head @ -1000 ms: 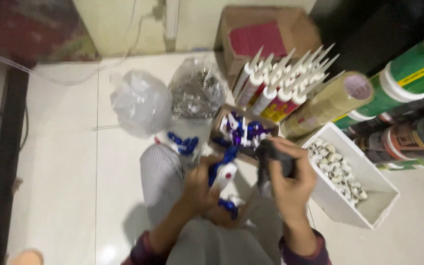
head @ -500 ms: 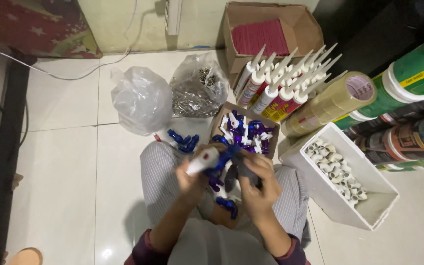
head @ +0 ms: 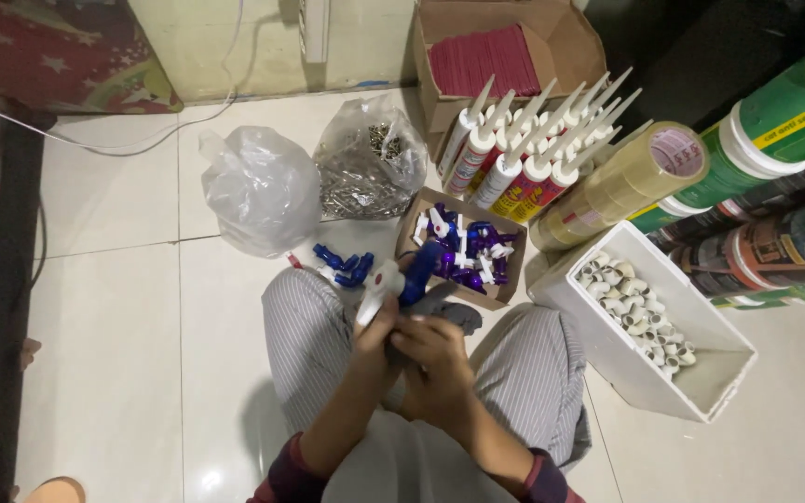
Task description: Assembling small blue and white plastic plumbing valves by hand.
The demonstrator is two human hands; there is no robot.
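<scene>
- Head view: the person sat on the tiled floor [head: 114,307] with striped trouser legs spread, both hands meeting at the middle of the frame.
- The left hand [head: 376,337] had its fingers curled closed around a small white and blue spray nozzle [head: 393,284], which stuck out toward 12 o'clock from the fist.
- The right hand [head: 435,359] lay touching the left, at its 4 o'clock; its fingers were bent in over a dark grey piece [head: 449,312], though how firmly they gripped it could not be told.
- At 12 o'clock from the hands, just beyond the nozzle, sat an open cardboard box [head: 505,296] filled with more blue, purple and white nozzle parts.
- A few loose blue pieces [head: 342,264] lay on the floor at 11 o'clock, near the left knee.
- Farther off at 11 o'clock stood a cloudy plastic bag [head: 258,191], and beside it a clear bag of small metal parts [head: 365,163].
- At 1 o'clock a cluster of sealant tubes [head: 514,154] leaned with white tips up, next to a stack of tape rolls [head: 621,182].
- At 3 o'clock a white bin [head: 710,373] held small white pipe fittings [head: 635,312].
</scene>
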